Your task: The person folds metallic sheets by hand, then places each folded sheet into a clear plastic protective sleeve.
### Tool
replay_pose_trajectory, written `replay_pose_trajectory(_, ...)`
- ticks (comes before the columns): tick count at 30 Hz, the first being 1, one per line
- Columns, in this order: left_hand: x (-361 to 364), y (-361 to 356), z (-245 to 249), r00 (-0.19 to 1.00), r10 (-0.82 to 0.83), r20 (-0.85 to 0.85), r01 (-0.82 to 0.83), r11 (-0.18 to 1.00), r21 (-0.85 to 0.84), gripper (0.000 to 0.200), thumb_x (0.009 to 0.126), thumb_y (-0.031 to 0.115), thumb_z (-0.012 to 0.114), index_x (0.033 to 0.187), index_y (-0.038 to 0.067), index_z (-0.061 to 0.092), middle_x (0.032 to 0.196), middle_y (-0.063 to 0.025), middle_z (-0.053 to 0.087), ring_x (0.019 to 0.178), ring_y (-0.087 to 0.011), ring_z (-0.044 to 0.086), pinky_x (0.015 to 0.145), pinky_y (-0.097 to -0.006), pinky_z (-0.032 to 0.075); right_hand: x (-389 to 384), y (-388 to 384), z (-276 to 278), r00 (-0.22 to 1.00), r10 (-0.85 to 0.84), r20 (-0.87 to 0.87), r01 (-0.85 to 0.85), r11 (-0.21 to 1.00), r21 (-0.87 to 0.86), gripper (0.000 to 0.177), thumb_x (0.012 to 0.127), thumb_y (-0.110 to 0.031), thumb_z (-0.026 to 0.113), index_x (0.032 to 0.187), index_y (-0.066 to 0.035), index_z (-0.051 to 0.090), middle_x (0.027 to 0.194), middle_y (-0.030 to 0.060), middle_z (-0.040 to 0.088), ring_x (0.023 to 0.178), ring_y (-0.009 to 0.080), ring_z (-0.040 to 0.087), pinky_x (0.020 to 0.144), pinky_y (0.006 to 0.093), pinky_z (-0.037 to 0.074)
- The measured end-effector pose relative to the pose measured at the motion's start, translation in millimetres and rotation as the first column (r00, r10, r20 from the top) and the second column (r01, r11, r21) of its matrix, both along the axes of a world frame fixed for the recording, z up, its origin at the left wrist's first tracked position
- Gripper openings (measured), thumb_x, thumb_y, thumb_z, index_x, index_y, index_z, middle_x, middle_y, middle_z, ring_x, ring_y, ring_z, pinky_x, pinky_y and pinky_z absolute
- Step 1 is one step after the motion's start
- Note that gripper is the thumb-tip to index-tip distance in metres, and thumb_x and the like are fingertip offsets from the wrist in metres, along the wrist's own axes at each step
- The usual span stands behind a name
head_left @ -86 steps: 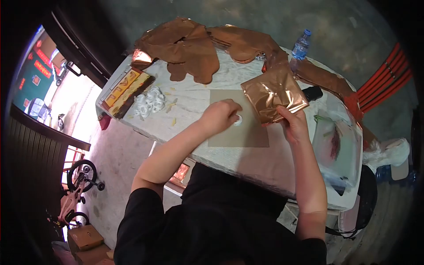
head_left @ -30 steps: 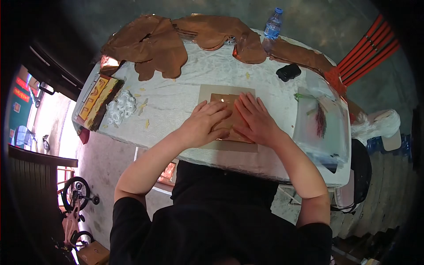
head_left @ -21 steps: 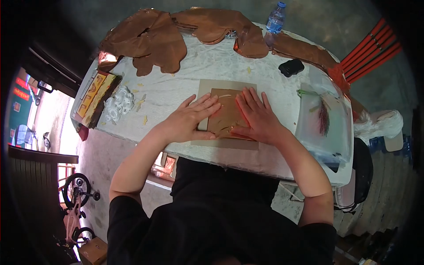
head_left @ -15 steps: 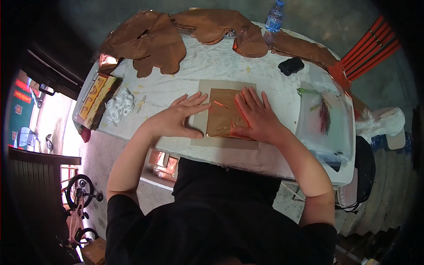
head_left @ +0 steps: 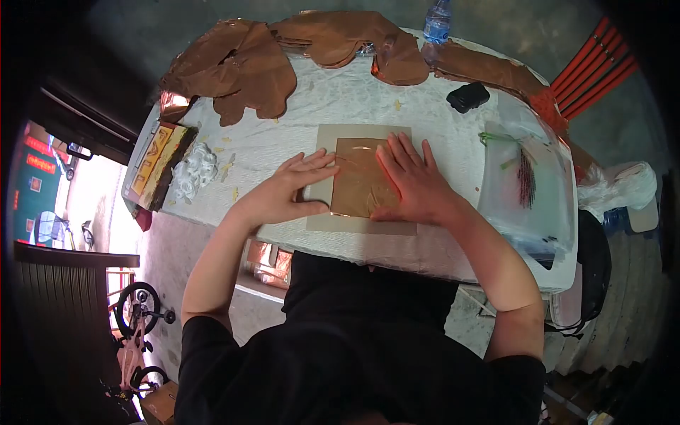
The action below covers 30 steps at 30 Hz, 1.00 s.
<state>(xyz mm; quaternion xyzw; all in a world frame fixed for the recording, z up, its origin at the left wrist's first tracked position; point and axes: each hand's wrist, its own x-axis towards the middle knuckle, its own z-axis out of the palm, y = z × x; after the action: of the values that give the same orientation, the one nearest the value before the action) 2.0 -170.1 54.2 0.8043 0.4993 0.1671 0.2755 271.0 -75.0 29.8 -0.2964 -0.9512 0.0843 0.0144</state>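
A shiny copper-brown sheet (head_left: 358,177) lies flat on a larger grey-beige board (head_left: 393,227) near the table's front edge. My left hand (head_left: 287,190) is spread at the left side of the board, its fingertips reaching the sheet's left edge and its thumb near the lower left corner. On the right, my right hand (head_left: 414,183) rests with fingers stretched over the sheet's right edge, covering part of it. Both hands are open and grasp nothing.
Brown foil-like pieces (head_left: 248,71) lie along the table's far edge beside a water bottle (head_left: 437,25). A black object (head_left: 467,97) sits at right, above clear plastic sleeves (head_left: 496,205). White crumpled loops (head_left: 195,173) and a yellow-red packet (head_left: 159,159) are at left.
The bright crease across the upper part of the sheet has faded and the surface looks smoother. Both hands stay in nearly the same place; the whole view has shifted slightly.
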Motion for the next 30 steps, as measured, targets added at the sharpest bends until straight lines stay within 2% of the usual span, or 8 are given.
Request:
replay_pose_trajectory(5,8,8,-5,0.981,0.119,0.155,-0.124,0.992,0.023,0.068,0.079,0.029,0.070,0.139,0.013,0.041,0.147,-0.0147,0.034,0.138,-0.0326,0.025,0.113,-0.0467,0.016,0,1,-1,1.000,0.002,-0.011,-0.002,1.000,0.000,0.115,0.067,-0.076,0.056,0.145,-0.003,0.016,0.152,0.0218,0.010,0.142,0.0340,0.004,0.113,0.0535,0.001)
replay_pose_trajectory(8,32,-1,-6,0.968,0.100,-0.228,-0.042,0.968,0.246,0.071,0.081,0.043,0.065,0.140,0.015,0.038,0.148,-0.0177,0.028,0.138,-0.0362,0.024,0.111,-0.0469,0.021,0,1,-1,1.000,-0.004,0.011,0.004,1.000,0.009,0.114,0.067,-0.076,0.056,0.145,-0.003,0.016,0.152,0.0218,0.010,0.142,0.0343,0.003,0.112,0.0538,0.001)
replay_pose_trajectory(14,34,-1,-11,0.975,0.082,-0.207,-0.031,0.971,0.237,0.070,0.081,0.043,0.065,0.140,0.014,0.040,0.148,-0.0179,0.029,0.137,-0.0391,0.023,0.111,-0.0468,0.022,3,8,-10,0.999,0.000,-0.044,0.001,1.000,0.010,0.101,0.079,-0.071,0.048,0.146,-0.003,0.015,0.150,0.0236,0.014,0.142,0.0332,0.008,0.114,0.0502,0.002)
replay_pose_trajectory(17,36,0,-9,0.977,0.077,-0.201,-0.027,0.971,0.239,0.070,0.081,0.041,0.065,0.139,0.013,0.040,0.148,-0.0180,0.029,0.137,-0.0392,0.024,0.111,-0.0461,0.022,14,36,-25,0.891,-0.167,-0.422,-0.020,0.915,-0.403,0.078,0.092,-0.059,0.035,0.144,-0.002,0.023,0.148,0.0231,0.023,0.141,0.0325,0.016,0.114,0.0447,0.010)
replay_pose_trajectory(19,38,0,-9,0.976,0.061,-0.210,-0.008,0.969,0.246,0.069,0.081,0.040,0.065,0.139,0.012,0.040,0.148,-0.0188,0.028,0.137,-0.0399,0.024,0.111,-0.0462,0.022,20,43,-15,0.484,-0.659,-0.575,-0.216,0.547,-0.809,0.062,0.099,-0.048,0.024,0.139,-0.002,0.035,0.145,0.0201,0.031,0.140,0.0321,0.020,0.113,0.0403,0.017)
replay_pose_trajectory(23,51,9,-12,0.980,0.034,-0.194,0.017,0.967,0.252,0.069,0.081,0.039,0.066,0.138,0.011,0.040,0.147,-0.0218,0.028,0.136,-0.0425,0.023,0.111,-0.0470,0.023,35,38,6,0.633,-0.461,-0.622,-0.102,0.747,-0.657,0.059,0.099,-0.046,0.028,0.134,-0.001,0.043,0.146,0.0166,0.032,0.139,0.0313,0.021,0.112,0.0396,0.022)
replay_pose_trajectory(25,63,18,-15,0.982,0.018,-0.187,0.032,0.965,0.261,0.068,0.082,0.040,0.065,0.138,0.011,0.041,0.146,-0.0225,0.028,0.136,-0.0432,0.024,0.111,-0.0471,0.023,30,24,7,0.860,-0.306,-0.408,0.159,0.921,-0.356,0.055,0.099,-0.041,0.035,0.134,0.001,0.042,0.146,0.0173,0.032,0.139,0.0325,0.021,0.112,0.0401,0.020)
replay_pose_trajectory(30,96,41,-21,0.986,-0.037,-0.162,0.082,0.957,0.280,0.068,0.082,0.043,0.065,0.136,0.009,0.042,0.145,-0.0234,0.030,0.135,-0.0437,0.024,0.111,-0.0469,0.023,40,5,2,0.948,-0.161,-0.275,0.188,0.979,0.078,0.053,0.094,-0.035,0.046,0.134,-0.001,0.042,0.144,0.0198,0.032,0.137,0.0385,0.021,0.112,0.0466,0.016)
